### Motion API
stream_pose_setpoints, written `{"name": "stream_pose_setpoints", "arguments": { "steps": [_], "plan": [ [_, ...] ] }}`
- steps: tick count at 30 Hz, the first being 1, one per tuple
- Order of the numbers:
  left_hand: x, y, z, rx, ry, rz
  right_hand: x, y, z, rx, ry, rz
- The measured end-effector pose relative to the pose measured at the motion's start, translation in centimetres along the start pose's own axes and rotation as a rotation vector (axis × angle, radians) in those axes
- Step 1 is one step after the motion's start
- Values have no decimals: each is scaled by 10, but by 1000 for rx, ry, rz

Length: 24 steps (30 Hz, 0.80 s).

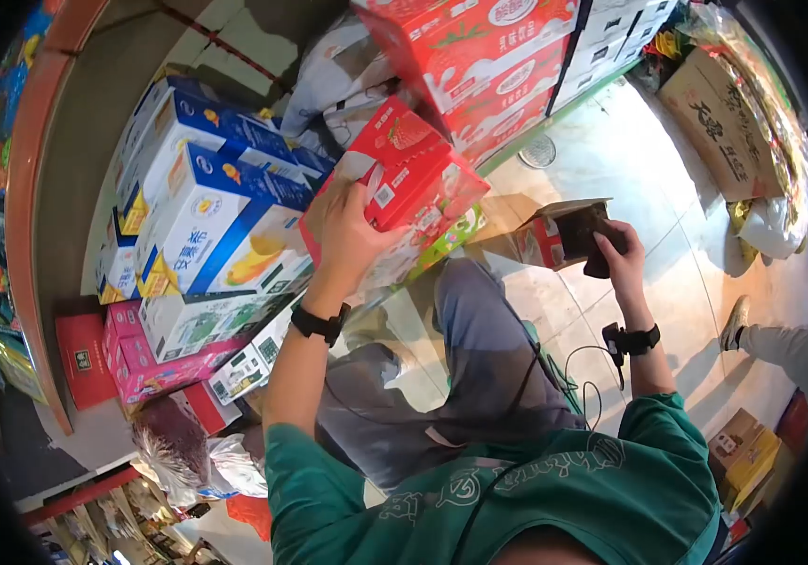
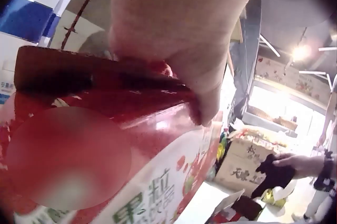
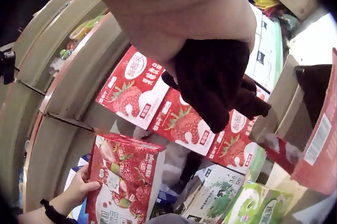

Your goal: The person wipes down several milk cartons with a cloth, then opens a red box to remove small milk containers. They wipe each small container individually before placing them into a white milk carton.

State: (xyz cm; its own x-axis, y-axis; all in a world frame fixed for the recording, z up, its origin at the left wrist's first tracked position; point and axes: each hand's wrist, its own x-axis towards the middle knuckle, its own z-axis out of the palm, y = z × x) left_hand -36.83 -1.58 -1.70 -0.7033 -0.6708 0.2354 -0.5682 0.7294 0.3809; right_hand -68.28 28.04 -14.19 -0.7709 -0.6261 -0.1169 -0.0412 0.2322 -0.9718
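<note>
"Fingers of my left hand (image 1: 352, 231) are clamped on the edge of a red strawberry drink box (image 1: 423, 179), thumb on one face."

"Where is that box?"

"Tilted, between the blue-and-white cartons (image 1: 234, 221) and the tall stack of red cartons (image 1: 493, 66). A green carton (image 3: 255, 205) shows near it."

"And your other hand?"

"My right hand (image 1: 622, 262) has its fingers curled round a dark cloth (image 3: 213, 77), bunched up and hanging down. I can't tell what kind of cloth."

"What's beside it?"

"An open box (image 1: 540, 240), red on one side, with its mouth toward the cloth. I can't tell whether they touch."

"Anything further off?"

"A brown carton (image 1: 724, 122) with dark writing stands on the pale tiled floor (image 1: 653, 184), well apart from both my hands."
</note>
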Motion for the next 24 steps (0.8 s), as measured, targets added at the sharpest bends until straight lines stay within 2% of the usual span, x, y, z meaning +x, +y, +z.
{"name": "stream_pose_setpoints", "arguments": {
  "steps": [7,12,17,20,24],
  "plan": [
    [36,-18,48,44,-109,-39,-5,3,-24,31,66,109],
    [35,-7,63,41,-145,16,-7,17,-24,-19,71,72],
    [33,-18,76,84,-292,-103,-7,20,-14,33,29,88],
    [30,-37,78,83,-237,-24,-7,22,-14,3,12,82],
    [39,-58,78,135,-206,-41,-11,21,-10,-11,-8,76]
  ]
}}
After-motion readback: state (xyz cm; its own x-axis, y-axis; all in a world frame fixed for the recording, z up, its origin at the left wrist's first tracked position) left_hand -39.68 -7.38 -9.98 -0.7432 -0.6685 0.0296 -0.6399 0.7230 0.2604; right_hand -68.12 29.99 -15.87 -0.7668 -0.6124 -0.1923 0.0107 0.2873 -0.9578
